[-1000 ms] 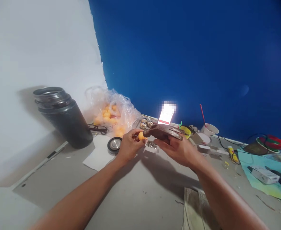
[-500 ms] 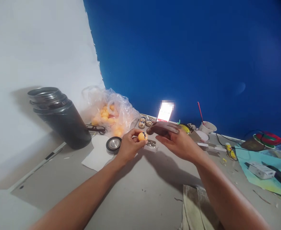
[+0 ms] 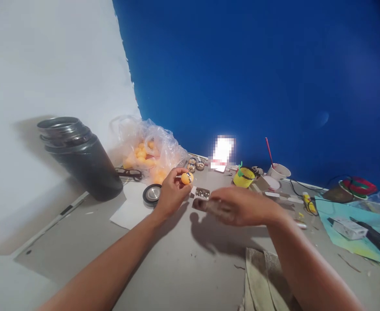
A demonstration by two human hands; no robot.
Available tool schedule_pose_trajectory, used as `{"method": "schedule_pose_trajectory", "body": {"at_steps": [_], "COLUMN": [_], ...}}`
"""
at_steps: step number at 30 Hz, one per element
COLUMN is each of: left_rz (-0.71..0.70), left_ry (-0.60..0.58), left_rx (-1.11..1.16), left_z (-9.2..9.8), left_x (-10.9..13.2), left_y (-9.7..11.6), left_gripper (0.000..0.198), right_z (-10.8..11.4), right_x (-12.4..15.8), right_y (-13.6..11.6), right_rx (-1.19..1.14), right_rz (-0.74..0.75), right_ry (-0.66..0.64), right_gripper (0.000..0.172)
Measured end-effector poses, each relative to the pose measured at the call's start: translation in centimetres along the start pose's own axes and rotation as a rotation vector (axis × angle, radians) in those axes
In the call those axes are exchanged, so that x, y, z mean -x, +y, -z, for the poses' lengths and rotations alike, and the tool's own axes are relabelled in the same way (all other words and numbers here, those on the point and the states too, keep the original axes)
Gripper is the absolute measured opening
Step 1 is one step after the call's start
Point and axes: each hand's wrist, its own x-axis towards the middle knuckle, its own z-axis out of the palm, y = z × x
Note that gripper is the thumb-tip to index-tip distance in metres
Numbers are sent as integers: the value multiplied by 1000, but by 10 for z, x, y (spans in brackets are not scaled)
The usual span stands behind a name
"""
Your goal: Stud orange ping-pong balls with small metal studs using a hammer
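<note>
Between the fingertips of my left hand (image 3: 173,190) is an orange ball (image 3: 186,178) with a row of shiny studs across it. My right hand (image 3: 238,206) is closed around a dark brown tool with a rounded end (image 3: 203,204), smeared by motion, low over the table. Just behind the tool's end sits a small box of shiny metal pieces (image 3: 202,193). Farther back stand several metal-studded balls (image 3: 192,165). A black lid with a steel centre (image 3: 153,195) lies left of my left hand.
A large dark flask (image 3: 83,160) stands at the left, beside a clear bag of orange balls (image 3: 144,151). Behind are a bright phone (image 3: 222,151), a yellow pot (image 3: 243,177) and a white cup (image 3: 280,171). A cloth (image 3: 261,276) lies at the front.
My right hand has moved down and towards me with the brown tool, away from the ball. My left hand has shifted slightly left and up with the ball, whose studs now look shinier.
</note>
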Motion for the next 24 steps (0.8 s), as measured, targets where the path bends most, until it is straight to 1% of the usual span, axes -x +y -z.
{"method": "schedule_pose_trajectory", "body": {"at_steps": [1,2,3,5,7,8,11,13,15,18,21,22,24], "left_rz": [-12,-28,-51,-111,-167,-197,-281,-272,-200,-127,-123,-121,-107], "left_ry": [-9,-15,-20,-15,-1,11,41,28,0,-27,-32,-26,-19], "left_rx": [34,67,94,114,81,37,-122,-146,-112,-82,-105,-116,-120], "left_z": [0,1,1,0,0,-1,-1,-2,-2,-3,-3,-3,-3], "left_x": [0,-1,-1,0,2,3,6,7,8,10,10,9,8], "left_y": [0,0,0,1,1,1,1,1,2,3,3,2,0], "left_gripper": [37,35,34,39,44,43,33,31,33,32,29,30,33], "right_z": [-5,-11,-18,-32,-43,-48,-57,-61,-65,-67,-57,-52,-40], "right_x": [-3,-7,-11,-20,-26,-28,-30,-31,-32,-32,-31,-30,-29], "right_y": [-5,-10,-15,-23,-28,-30,-31,-32,-33,-35,-35,-33,-27], "right_rx": [44,89,131,211,267,284,283,271,268,269,235,210,159], "right_rz": [25,41,44,65,72,67,50,51,60,64,68,66,13], "right_ry": [-79,-129,-167,-190,-204,-211,-214,-208,-211,-221,-245,-236,-145], "right_gripper": [10,7,8,8,10,12,17,20,25,25,16,13,12]}}
